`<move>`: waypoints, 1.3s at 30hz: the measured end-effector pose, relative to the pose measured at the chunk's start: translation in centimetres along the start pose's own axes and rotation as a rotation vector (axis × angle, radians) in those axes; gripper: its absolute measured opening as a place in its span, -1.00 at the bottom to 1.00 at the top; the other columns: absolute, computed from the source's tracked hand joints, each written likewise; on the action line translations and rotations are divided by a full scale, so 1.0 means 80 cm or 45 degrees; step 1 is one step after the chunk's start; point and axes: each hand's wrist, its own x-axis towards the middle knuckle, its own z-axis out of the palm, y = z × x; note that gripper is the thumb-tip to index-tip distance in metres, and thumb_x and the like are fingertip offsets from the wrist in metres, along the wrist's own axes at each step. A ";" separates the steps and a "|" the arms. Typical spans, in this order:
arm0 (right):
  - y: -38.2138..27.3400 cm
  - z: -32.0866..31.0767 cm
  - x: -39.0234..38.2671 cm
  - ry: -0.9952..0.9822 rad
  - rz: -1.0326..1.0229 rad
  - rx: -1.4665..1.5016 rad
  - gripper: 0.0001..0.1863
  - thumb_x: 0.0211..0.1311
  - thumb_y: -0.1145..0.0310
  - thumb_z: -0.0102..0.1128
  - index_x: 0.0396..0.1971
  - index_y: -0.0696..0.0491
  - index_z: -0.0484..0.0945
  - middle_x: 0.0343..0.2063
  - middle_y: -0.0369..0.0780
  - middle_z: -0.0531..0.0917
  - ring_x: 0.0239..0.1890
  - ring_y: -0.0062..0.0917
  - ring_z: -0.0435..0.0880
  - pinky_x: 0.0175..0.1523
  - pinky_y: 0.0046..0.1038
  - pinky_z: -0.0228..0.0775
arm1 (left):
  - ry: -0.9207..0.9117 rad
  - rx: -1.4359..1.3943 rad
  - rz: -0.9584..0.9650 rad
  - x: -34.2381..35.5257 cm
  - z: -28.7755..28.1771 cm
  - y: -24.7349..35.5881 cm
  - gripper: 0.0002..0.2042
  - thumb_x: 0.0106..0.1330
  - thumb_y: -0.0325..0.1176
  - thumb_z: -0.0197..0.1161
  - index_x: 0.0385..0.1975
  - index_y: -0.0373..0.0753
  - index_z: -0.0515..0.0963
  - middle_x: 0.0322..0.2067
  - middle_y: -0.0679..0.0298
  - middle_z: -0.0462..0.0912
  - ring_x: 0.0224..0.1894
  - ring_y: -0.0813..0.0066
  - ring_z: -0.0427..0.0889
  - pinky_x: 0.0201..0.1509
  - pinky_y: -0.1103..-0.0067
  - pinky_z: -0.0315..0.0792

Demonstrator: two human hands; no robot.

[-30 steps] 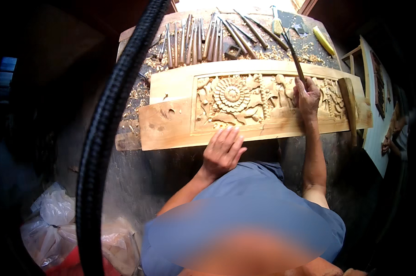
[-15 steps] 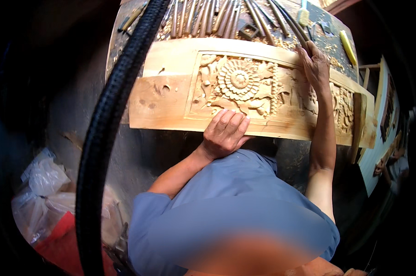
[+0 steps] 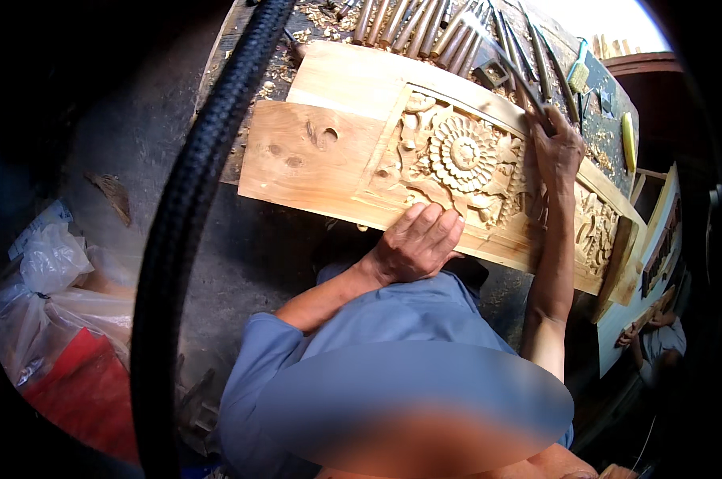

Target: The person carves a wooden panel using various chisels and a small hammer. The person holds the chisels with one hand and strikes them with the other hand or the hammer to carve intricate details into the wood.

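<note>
Carved pale-wood panel (image 3: pixel 463 152) bore left hand (image 3: pixel 418 242), fingers together, grip unclear; at two o'clock, right hand (image 3: pixel 558 148) clamped slim dark tool (image 3: pixel 519 73).

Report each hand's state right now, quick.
Left hand: fingers on the carved board; grip cannot be told.
Right hand: closed, holding a slim tool.

Left grip (image 3: pixel 417 246) palm-down, fingers (image 3: pixel 429 223) together; right grip (image 3: pixel 559 145) curled, arm (image 3: pixel 554 263) outstretched
</note>
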 end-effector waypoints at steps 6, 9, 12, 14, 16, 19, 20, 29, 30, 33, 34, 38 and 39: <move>-0.020 0.001 0.004 -0.058 0.019 0.028 -0.63 0.32 -0.11 0.58 -0.18 -0.13 0.79 -0.56 -0.26 0.74 -0.54 -0.46 0.66 -0.30 -0.34 0.48 | -0.023 -0.010 0.009 0.001 0.004 0.004 -0.44 0.21 -0.03 0.48 0.13 -0.28 0.70 0.06 0.24 0.69 0.10 0.25 0.66 0.32 0.27 0.50; -0.020 0.003 0.005 -0.067 0.019 -0.013 -0.64 0.32 -0.14 0.57 -0.15 -0.19 0.82 -0.54 -0.29 0.78 -0.53 -0.47 0.70 -0.31 -0.33 0.48 | -0.046 0.034 0.004 0.005 -0.002 0.006 -0.46 0.26 -0.01 0.45 0.12 -0.27 0.70 0.06 0.25 0.70 0.11 0.28 0.66 0.31 0.28 0.50; -0.029 0.003 0.008 -0.130 0.039 -0.041 -0.63 0.31 -0.16 0.56 -0.12 -0.21 0.84 -0.51 -0.32 0.82 -0.55 -0.48 0.72 -0.32 -0.37 0.50 | -0.053 0.116 0.048 0.001 -0.004 0.004 -0.49 0.34 0.02 0.42 0.12 -0.25 0.71 0.05 0.26 0.71 0.10 0.29 0.67 0.30 0.29 0.51; -0.039 0.001 0.004 -0.027 0.019 0.098 -0.70 0.35 -0.04 0.57 -0.13 -0.17 0.83 -0.51 -0.27 0.80 -0.55 -0.45 0.72 -0.32 -0.37 0.51 | -0.046 0.146 0.064 0.001 -0.001 0.001 -0.50 0.41 0.07 0.39 0.11 -0.22 0.71 0.04 0.27 0.71 0.06 0.29 0.68 0.26 0.28 0.52; -0.031 -0.002 0.000 -0.007 -0.018 0.126 -0.71 0.38 -0.01 0.54 -0.14 -0.13 0.82 -0.50 -0.23 0.80 -0.51 -0.35 0.75 -0.29 -0.33 0.53 | -0.027 0.171 0.077 0.001 0.000 0.001 -0.50 0.43 0.09 0.37 0.11 -0.21 0.71 0.02 0.28 0.71 0.04 0.29 0.69 0.24 0.27 0.53; -0.038 -0.009 0.003 -0.058 0.040 0.079 -0.70 0.40 -0.03 0.49 -0.15 -0.12 0.81 -0.49 -0.14 0.78 -0.43 -0.23 0.80 -0.26 -0.25 0.55 | -0.045 0.200 0.107 0.005 -0.001 -0.001 -0.48 0.45 0.13 0.36 0.10 -0.21 0.70 0.00 0.27 0.71 0.02 0.29 0.69 0.22 0.27 0.53; -0.044 -0.008 0.003 -0.066 0.083 0.069 -0.69 0.41 -0.04 0.48 -0.15 -0.12 0.81 -0.49 -0.13 0.78 -0.42 -0.21 0.80 -0.26 -0.24 0.55 | -0.062 0.206 0.124 0.006 -0.004 -0.005 -0.48 0.45 0.14 0.36 0.11 -0.21 0.70 0.00 0.27 0.71 0.02 0.29 0.68 0.22 0.28 0.53; -0.011 -0.048 -0.045 0.012 0.301 0.954 -0.73 0.67 0.15 0.30 -0.09 0.03 0.80 -0.56 -0.52 0.37 -0.49 -0.77 0.25 -0.39 -0.54 0.04 | 0.345 0.523 -0.384 0.073 -0.106 -0.114 -0.70 0.35 -0.02 0.59 -0.27 -0.11 0.71 -0.33 0.22 0.78 -0.33 0.23 0.80 -0.29 0.43 0.64; -0.011 -0.057 -0.055 0.013 0.302 1.021 -0.73 0.69 0.17 0.27 -0.09 0.05 0.80 -0.56 -0.52 0.39 -0.49 -0.78 0.27 -0.39 -0.56 0.05 | 0.303 0.640 -0.620 0.097 -0.118 -0.145 -0.72 0.36 -0.04 0.57 -0.30 -0.12 0.73 -0.31 0.20 0.80 -0.31 0.19 0.81 -0.27 0.41 0.63; -0.008 -0.075 -0.082 -0.090 0.394 1.215 -0.75 0.71 0.26 0.22 -0.10 0.09 0.78 -0.54 -0.49 0.48 -0.49 -0.81 0.33 -0.38 -0.61 0.12 | 0.129 0.610 -1.032 0.162 -0.130 -0.231 -0.67 0.36 0.03 0.52 -0.26 -0.14 0.81 -0.27 0.15 0.86 -0.20 0.11 0.85 -0.13 0.28 0.62; 0.002 -0.071 -0.092 -0.175 0.403 1.312 -0.77 0.71 0.28 0.23 -0.10 0.09 0.78 -0.54 -0.48 0.50 -0.49 -0.82 0.35 -0.38 -0.62 0.14 | 0.042 0.612 -1.090 0.171 -0.125 -0.261 -0.64 0.33 0.06 0.53 -0.24 -0.14 0.82 -0.28 0.15 0.87 -0.19 0.11 0.85 -0.11 0.26 0.62; 0.007 -0.084 -0.116 -0.073 0.275 1.072 -0.80 0.71 0.30 0.24 -0.09 0.06 0.78 -0.60 -0.51 0.42 -0.53 -0.81 0.22 -0.41 -0.58 0.00 | -0.302 0.561 -1.220 0.191 -0.108 -0.358 -0.56 0.21 0.13 0.59 -0.22 -0.15 0.87 -0.31 0.18 0.89 -0.21 0.19 0.85 -0.11 0.27 0.61; 0.005 -0.091 -0.121 -0.088 0.305 1.069 -0.81 0.70 0.30 0.25 -0.09 0.06 0.78 -0.60 -0.51 0.43 -0.53 -0.82 0.22 -0.41 -0.58 0.00 | -0.384 0.442 -1.253 0.194 -0.103 -0.372 -0.57 0.19 0.12 0.61 -0.23 -0.16 0.87 -0.33 0.19 0.89 -0.25 0.24 0.84 -0.13 0.29 0.61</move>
